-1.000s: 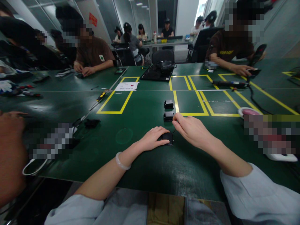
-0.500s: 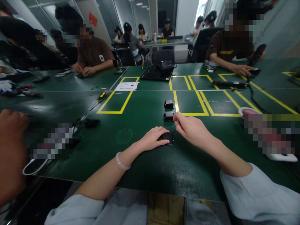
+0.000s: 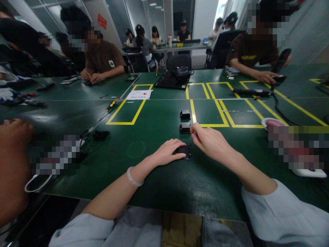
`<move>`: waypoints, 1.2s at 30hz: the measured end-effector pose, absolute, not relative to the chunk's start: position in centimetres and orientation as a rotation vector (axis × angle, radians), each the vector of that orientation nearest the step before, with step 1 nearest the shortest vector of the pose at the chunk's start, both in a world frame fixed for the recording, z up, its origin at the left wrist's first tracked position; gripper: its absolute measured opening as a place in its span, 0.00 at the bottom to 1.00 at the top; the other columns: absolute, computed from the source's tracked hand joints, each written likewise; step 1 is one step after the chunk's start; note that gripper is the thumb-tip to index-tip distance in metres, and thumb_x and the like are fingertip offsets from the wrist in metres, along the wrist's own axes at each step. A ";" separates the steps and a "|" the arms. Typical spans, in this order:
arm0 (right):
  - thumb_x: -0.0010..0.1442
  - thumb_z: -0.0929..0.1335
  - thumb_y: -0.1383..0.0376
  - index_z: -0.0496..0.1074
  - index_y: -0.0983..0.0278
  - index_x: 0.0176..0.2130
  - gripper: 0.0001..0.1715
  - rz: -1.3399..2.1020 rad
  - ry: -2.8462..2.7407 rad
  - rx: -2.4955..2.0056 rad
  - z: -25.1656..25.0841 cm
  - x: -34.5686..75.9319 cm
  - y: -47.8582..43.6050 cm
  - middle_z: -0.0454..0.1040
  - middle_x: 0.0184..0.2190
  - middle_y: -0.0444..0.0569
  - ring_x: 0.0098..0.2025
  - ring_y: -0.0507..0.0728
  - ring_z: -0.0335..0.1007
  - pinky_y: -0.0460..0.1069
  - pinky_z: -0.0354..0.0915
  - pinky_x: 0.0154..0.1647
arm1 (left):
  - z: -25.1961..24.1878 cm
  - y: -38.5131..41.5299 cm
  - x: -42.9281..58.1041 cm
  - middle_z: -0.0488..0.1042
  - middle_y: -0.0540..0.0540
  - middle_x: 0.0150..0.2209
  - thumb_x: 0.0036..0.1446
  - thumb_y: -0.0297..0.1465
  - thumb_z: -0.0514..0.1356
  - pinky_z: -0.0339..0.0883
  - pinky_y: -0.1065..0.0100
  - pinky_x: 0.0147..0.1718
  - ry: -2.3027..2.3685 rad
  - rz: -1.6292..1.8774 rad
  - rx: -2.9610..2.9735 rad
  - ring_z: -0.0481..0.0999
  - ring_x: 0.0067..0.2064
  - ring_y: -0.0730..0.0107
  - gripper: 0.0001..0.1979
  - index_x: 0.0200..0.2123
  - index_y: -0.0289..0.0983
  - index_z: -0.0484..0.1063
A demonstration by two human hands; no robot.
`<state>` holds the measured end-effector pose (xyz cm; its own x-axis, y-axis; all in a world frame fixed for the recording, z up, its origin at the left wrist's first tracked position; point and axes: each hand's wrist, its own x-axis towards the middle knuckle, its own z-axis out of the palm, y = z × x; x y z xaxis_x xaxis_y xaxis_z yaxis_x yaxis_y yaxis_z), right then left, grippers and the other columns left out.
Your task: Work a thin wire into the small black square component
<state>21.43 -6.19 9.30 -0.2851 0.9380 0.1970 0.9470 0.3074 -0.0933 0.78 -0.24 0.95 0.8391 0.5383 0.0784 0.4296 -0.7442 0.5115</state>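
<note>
My left hand [image 3: 169, 151] rests on the green tabletop, its thumb and fingers closed around a small flat black part [image 3: 184, 151]. My right hand [image 3: 205, 139] is pinched just above and to the right of that part. From its fingertips a thin dark rod-like tool [image 3: 191, 145] slants down to the part's right edge; most of the tool is hidden, and its kind does not show. Beyond the hands, two small black box-shaped parts [image 3: 185, 128] stand one behind the other. The nearer one is close to my right fingertips.
Yellow tape rectangles [image 3: 120, 122] mark the table. A yellow-and-black screwdriver [image 3: 111, 106] and a black piece [image 3: 101, 135] lie to the left. A phone with a white cable [image 3: 38, 188] is near another person's arm [image 3: 12, 164]. A pink-and-white object [image 3: 275, 122] lies right. Co-workers sit opposite.
My hands and the black part hold nearly the same place. The thin tool tilts slightly more, while the other person's hand at the left edge has shifted a little.
</note>
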 end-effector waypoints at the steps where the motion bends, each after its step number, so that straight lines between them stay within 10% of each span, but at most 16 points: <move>1: 0.67 0.57 0.64 0.64 0.64 0.46 0.11 -0.056 -2.358 -1.724 9.3 21.4 -6.2 0.76 0.30 0.47 0.28 0.56 0.71 0.48 0.51 0.27 | 1.0 -0.2 0.8 0.70 0.42 0.52 0.65 0.47 0.52 0.61 0.59 0.53 0.708 0.304 2.532 0.68 0.52 0.58 0.22 0.54 0.41 0.67; 36: 0.69 0.55 0.64 0.64 0.63 0.45 0.12 -0.074 -2.367 -1.697 9.4 21.3 -6.2 0.76 0.29 0.48 0.29 0.57 0.71 0.48 0.52 0.29 | 0.9 -0.2 0.6 0.70 0.43 0.52 0.65 0.48 0.53 0.62 0.59 0.52 0.722 0.317 2.531 0.69 0.51 0.59 0.22 0.54 0.41 0.67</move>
